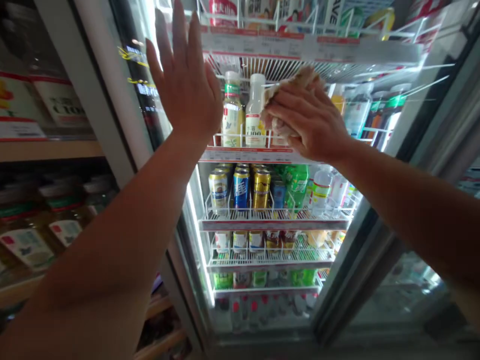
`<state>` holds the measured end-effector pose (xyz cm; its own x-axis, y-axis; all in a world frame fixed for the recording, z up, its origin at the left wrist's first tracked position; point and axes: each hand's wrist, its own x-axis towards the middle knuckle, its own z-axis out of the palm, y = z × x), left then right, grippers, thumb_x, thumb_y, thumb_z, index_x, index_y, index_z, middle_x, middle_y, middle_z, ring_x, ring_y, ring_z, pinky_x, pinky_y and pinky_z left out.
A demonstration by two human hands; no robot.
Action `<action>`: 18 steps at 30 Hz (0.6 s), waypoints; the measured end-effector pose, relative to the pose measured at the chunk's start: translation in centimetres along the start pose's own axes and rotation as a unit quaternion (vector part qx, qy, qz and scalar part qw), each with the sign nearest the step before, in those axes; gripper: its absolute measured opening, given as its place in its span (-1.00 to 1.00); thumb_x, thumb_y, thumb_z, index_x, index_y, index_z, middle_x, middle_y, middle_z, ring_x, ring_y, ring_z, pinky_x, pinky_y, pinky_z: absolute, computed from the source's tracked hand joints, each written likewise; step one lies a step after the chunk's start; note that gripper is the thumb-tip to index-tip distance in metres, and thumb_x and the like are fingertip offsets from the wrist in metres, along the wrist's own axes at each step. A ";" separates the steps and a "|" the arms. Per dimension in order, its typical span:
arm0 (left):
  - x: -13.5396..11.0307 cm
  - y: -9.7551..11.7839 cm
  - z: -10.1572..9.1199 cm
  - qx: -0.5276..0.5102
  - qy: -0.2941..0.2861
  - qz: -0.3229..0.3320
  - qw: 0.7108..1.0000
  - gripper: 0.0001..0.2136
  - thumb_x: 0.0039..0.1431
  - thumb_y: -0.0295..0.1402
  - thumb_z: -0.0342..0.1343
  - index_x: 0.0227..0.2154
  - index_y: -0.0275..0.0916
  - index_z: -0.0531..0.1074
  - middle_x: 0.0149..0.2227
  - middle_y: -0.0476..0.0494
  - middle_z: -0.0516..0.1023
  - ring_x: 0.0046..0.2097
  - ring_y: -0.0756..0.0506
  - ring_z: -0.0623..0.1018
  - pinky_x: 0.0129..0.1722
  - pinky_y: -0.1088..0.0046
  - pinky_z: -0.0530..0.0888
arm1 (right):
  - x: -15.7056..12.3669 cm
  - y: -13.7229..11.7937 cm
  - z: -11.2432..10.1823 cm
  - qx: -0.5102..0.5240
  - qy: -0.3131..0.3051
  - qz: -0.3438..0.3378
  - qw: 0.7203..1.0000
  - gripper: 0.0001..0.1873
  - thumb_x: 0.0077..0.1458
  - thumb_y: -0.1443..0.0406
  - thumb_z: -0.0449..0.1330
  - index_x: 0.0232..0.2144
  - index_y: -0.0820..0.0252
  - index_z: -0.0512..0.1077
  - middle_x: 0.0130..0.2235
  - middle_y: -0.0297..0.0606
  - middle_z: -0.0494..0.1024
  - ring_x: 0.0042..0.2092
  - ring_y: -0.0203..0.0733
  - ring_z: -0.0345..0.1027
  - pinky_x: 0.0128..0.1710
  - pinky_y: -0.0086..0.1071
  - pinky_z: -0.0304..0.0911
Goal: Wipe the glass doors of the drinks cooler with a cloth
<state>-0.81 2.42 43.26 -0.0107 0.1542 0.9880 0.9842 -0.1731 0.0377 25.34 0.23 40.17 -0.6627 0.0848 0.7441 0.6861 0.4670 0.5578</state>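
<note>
My left hand (pixel 185 82) lies flat and open against the glass door (pixel 176 165) of a drinks fridge, fingers stretched upward. My right hand (pixel 305 120) presses a crumpled light cloth (pixel 296 82) against the same glass, fingers closed over it. Behind the glass, level with both hands, stand two pale bottles (pixel 243 112) on a wire shelf. Below them a row of cans (pixel 242 189) fills the shelf under my right forearm.
The fridge holds several wire shelves (pixel 270 216) of cans and bottles with red price strips. A dark door frame (pixel 360 260) runs down the right side. To the left, wooden shelves (pixel 48 149) carry labelled bottles.
</note>
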 end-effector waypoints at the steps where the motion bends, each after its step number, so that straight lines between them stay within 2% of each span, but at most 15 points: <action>1: 0.0 0.0 0.0 0.002 -0.001 -0.001 1.000 -0.48 0.46 -0.41 -0.31 0.43 -0.17 -0.11 0.49 0.01 -0.15 0.48 -0.15 -0.18 0.45 0.11 -0.19 | -0.7 0.7 -0.1 -0.008 0.028 0.034 0.999 -0.49 0.32 0.22 0.06 0.29 0.00 0.23 0.35 -0.28 0.28 0.39 -0.04 0.07 0.40 0.10 -0.08; 3: -0.1 0.0 -0.1 0.006 -0.010 -0.004 1.000 -0.47 0.46 -0.41 -0.30 0.44 -0.16 -0.13 0.49 0.02 -0.18 0.48 -0.13 -0.21 0.45 0.14 -0.23 | -2.1 1.9 -0.2 -0.032 0.131 0.142 0.981 -0.51 0.36 0.21 0.00 0.29 0.05 0.24 0.35 -0.18 0.28 0.38 0.02 0.09 0.38 0.14 -0.06; 5: -0.2 0.1 -0.2 0.006 -0.016 -0.006 1.000 -0.46 0.45 -0.41 -0.29 0.44 -0.14 -0.15 0.49 0.04 -0.20 0.48 -0.10 -0.23 0.45 0.17 -0.26 | -3.5 2.5 -0.1 -0.040 0.200 0.207 0.957 -0.50 0.36 0.22 -0.04 0.30 0.09 0.24 0.36 -0.11 0.25 0.40 0.08 0.04 0.37 0.17 -0.08; 7: -0.2 0.2 -0.3 0.001 -0.022 -0.010 1.000 -0.44 0.44 -0.43 -0.26 0.45 -0.13 -0.15 0.49 0.05 -0.21 0.48 -0.10 -0.24 0.45 0.19 -0.28 | -4.5 2.2 0.0 -0.032 0.185 0.184 0.965 -0.49 0.34 0.23 -0.02 0.30 0.12 0.24 0.35 -0.08 0.25 0.41 0.11 0.01 0.37 0.18 -0.07; 10: -0.3 0.4 -0.5 -0.010 -0.020 -0.010 1.000 -0.44 0.43 -0.46 -0.23 0.44 -0.15 -0.13 0.49 0.03 -0.19 0.48 -0.13 -0.22 0.45 0.16 -0.27 | -5.3 2.0 -0.7 -0.026 0.104 0.100 0.989 -0.50 0.31 0.24 0.04 0.26 0.11 0.29 0.31 -0.11 0.33 0.39 0.06 0.07 0.36 0.11 -0.01; 12: -0.3 0.5 -0.5 -0.012 -0.018 -0.008 1.000 -0.43 0.42 -0.46 -0.23 0.44 -0.16 -0.13 0.49 0.02 -0.19 0.48 -0.13 -0.21 0.45 0.14 -0.25 | -5.3 2.9 -1.4 -0.044 0.069 0.093 0.992 -0.51 0.30 0.22 0.07 0.25 0.09 0.31 0.31 -0.14 0.35 0.38 0.03 0.10 0.36 0.10 -0.01; 14: -0.2 0.5 -0.6 -0.011 -0.021 -0.013 1.000 -0.42 0.41 -0.47 -0.23 0.44 -0.14 -0.14 0.49 0.04 -0.20 0.48 -0.11 -0.22 0.45 0.15 -0.25 | -5.2 4.6 -2.0 -0.072 0.089 0.139 0.984 -0.49 0.31 0.20 0.07 0.26 0.17 0.30 0.32 -0.08 0.33 0.38 0.02 0.11 0.36 0.09 -0.01; 16: -0.2 0.5 -0.7 -0.009 -0.024 -0.012 1.000 -0.42 0.42 -0.46 -0.23 0.45 -0.14 -0.15 0.49 0.02 -0.21 0.48 -0.12 -0.22 0.45 0.14 -0.26 | -5.4 6.1 -2.1 -0.093 0.157 0.212 0.960 -0.45 0.31 0.19 0.06 0.27 0.31 0.28 0.32 0.04 0.30 0.38 0.03 0.10 0.36 0.07 0.01; 18: -0.2 0.4 -0.8 -0.012 -0.025 -0.006 1.000 -0.42 0.41 -0.47 -0.21 0.45 -0.18 -0.15 0.49 -0.02 -0.20 0.48 -0.16 -0.21 0.45 0.10 -0.25 | -5.9 6.7 -1.9 -0.101 0.211 0.248 0.940 -0.44 0.32 0.19 0.03 0.27 0.36 0.27 0.32 0.09 0.30 0.39 0.01 0.08 0.36 0.05 0.02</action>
<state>-0.54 1.54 43.23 -0.0139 0.2049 0.9787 0.9794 -0.1945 0.0546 34.43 1.17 40.24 -0.0967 -0.1291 0.9869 0.9504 0.2826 0.1301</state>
